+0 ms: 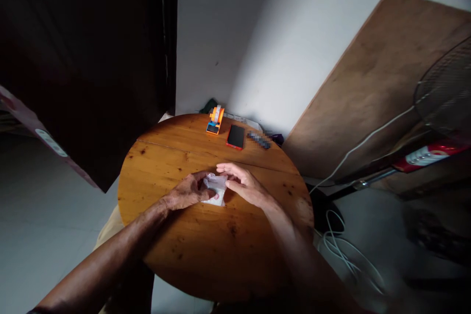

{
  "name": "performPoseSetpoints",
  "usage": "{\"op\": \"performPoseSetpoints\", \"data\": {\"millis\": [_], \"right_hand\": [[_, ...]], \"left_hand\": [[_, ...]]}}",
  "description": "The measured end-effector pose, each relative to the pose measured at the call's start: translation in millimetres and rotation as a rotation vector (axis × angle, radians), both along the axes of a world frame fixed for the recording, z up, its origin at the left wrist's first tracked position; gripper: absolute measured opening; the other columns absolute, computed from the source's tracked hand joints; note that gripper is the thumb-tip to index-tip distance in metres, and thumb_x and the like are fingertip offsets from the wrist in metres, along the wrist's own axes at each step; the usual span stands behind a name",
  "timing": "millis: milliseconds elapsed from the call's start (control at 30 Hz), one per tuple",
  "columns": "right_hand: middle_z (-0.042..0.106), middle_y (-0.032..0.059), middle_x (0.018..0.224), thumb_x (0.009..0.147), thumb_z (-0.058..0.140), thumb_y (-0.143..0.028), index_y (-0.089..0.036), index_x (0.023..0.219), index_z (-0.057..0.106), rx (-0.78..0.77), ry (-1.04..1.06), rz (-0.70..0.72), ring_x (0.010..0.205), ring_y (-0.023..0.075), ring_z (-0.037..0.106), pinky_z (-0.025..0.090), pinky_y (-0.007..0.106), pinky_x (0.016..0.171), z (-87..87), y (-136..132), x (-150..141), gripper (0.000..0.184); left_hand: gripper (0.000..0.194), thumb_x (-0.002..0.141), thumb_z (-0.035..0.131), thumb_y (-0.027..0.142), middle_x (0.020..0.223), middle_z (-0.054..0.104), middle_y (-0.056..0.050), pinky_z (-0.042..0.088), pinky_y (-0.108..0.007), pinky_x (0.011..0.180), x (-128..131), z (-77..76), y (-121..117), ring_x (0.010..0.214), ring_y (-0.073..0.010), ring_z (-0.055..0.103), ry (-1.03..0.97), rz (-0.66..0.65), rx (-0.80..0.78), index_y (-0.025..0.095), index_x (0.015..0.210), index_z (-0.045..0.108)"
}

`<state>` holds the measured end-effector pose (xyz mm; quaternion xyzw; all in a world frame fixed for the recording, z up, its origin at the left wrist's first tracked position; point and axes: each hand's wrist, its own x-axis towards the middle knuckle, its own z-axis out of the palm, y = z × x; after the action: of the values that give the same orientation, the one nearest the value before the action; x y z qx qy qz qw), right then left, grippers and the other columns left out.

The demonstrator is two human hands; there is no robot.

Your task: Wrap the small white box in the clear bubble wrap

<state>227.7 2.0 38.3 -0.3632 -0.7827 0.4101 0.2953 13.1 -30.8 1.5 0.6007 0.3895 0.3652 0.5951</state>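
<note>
A small, crinkled white packet (pixel 218 194) with a pinkish mark lies over the middle of the round wooden table (pixel 206 250). My left hand (pixel 187 191) grips its left side, the thumb across its face and the fingers behind. At the packet's right edge is my right hand (pixel 246 185), its fingers stretched out and apart from the thumb. The thumb tip is at the edge of the packet; whether it presses on it I cannot tell. What the packet contains is hidden.
Toward the back of the table stand an orange tape dispenser (pixel 215 120), a red-edged phone (pixel 235 137) and a blurred dark object (pixel 259 139). A fan (pixel 447 88) stands at right, with a white cable (pixel 336 240) coiled on the floor. A dark door (pixel 91 59) is at left.
</note>
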Motion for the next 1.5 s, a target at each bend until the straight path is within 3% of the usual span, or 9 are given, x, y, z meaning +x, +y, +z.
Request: {"op": "performPoseSetpoints", "data": {"millis": [100,200,367,500,633,833,1033,1200,1500], "right_hand": [[0.073,0.0051,0.109,0.080,0.057,-0.011,-0.021,0.107,0.069,0.063,-0.045,0.038,0.099,0.0181,0.068,0.053,0.034,0.087,2.5,4,-7,0.031],[0.073,0.0047,0.099,0.085,0.061,-0.023,-0.020,0.089,0.072,0.137,0.045,-0.031,0.091,0.0174,0.068,0.053,0.031,0.082,-2.9,4,-15,0.012],[0.075,0.0043,0.085,0.088,0.062,-0.037,-0.020,0.089,0.075,0.094,0.167,-0.215,0.075,0.0174,0.068,0.053,0.029,0.068,-18.0,2,-19,0.021],[0.076,0.0038,0.085,0.087,0.063,-0.034,-0.021,0.087,0.076,0.122,0.173,-0.246,0.074,0.0176,0.069,0.054,0.028,0.067,-22.1,-5,-20,0.019],[0.075,0.0040,0.087,0.090,0.060,-0.029,-0.023,0.087,0.077,0.218,0.140,-0.225,0.075,0.0178,0.070,0.055,0.029,0.071,-20.5,-15,-22,0.018],[0.075,0.0048,0.096,0.093,0.054,-0.023,-0.026,0.097,0.078,0.447,-0.019,-0.190,0.088,0.0193,0.070,0.054,0.033,0.083,-23.5,-16,-20,0.024],[0.076,0.0040,0.099,0.096,0.051,-0.022,-0.026,0.103,0.076,0.630,-0.156,-0.162,0.089,0.0185,0.069,0.051,0.035,0.084,-25.5,-14,-18,0.026],[0.076,0.0045,0.106,0.096,0.052,-0.021,-0.024,0.102,0.074,0.720,-0.239,-0.102,0.093,0.0192,0.069,0.046,0.037,0.086,-16.6,-17,-15,0.024],[0.072,0.0087,0.117,0.087,0.062,-0.021,-0.021,0.109,0.071,0.716,-0.294,-0.024,0.104,0.0247,0.066,0.044,0.043,0.090,-11.2,-17,-9,0.024]], "left_hand": [[0.052,0.074,0.072,0.028,0.093,0.067,-0.005,0.044,-0.025,0.067,-1,2.1,0,0.077,-0.0134,0.057,0.012,0.004,-0.001,0.013,0.123,0.061],[0.051,0.073,0.074,0.030,0.091,0.066,-0.004,0.044,-0.024,0.065,-1,5.5,-1,0.075,-0.0135,0.056,0.066,0.041,0.002,0.013,0.120,0.062],[0.055,0.071,0.079,0.037,0.094,0.068,-0.006,0.049,-0.028,0.072,0,5.1,1,0.083,-0.0168,0.061,-0.003,0.069,-0.019,0.015,0.118,0.062],[0.058,0.071,0.079,0.046,0.102,0.070,-0.009,0.050,-0.031,0.078,2,2.2,4,0.089,-0.0194,0.063,-0.010,0.098,-0.026,0.014,0.116,0.063],[0.052,0.075,0.073,0.053,0.101,0.070,-0.009,0.050,-0.031,0.078,4,2.1,5,0.089,-0.0207,0.063,0.135,0.166,0.074,0.014,0.109,0.068],[0.039,0.083,0.063,0.046,0.102,0.072,-0.010,0.049,-0.033,0.082,5,4.3,5,0.093,-0.0233,0.064,0.350,0.260,0.258,0.016,0.107,0.072],[0.053,0.080,0.065,0.052,0.111,0.071,-0.011,0.051,-0.033,0.081,-3,15.4,2,0.096,-0.0251,0.065,0.332,0.201,0.169,0.015,0.117,0.068],[0.062,0.080,0.066,0.054,0.112,0.071,-0.013,0.052,-0.034,0.082,-4,10.8,4,0.096,-0.0251,0.065,0.252,0.196,0.102,0.012,0.126,0.061],[0.060,0.083,0.064,0.051,0.114,0.070,-0.014,0.054,-0.035,0.083,-3,9.5,3,0.099,-0.0258,0.066,0.240,0.224,0.097,0.013,0.129,0.058]]}}
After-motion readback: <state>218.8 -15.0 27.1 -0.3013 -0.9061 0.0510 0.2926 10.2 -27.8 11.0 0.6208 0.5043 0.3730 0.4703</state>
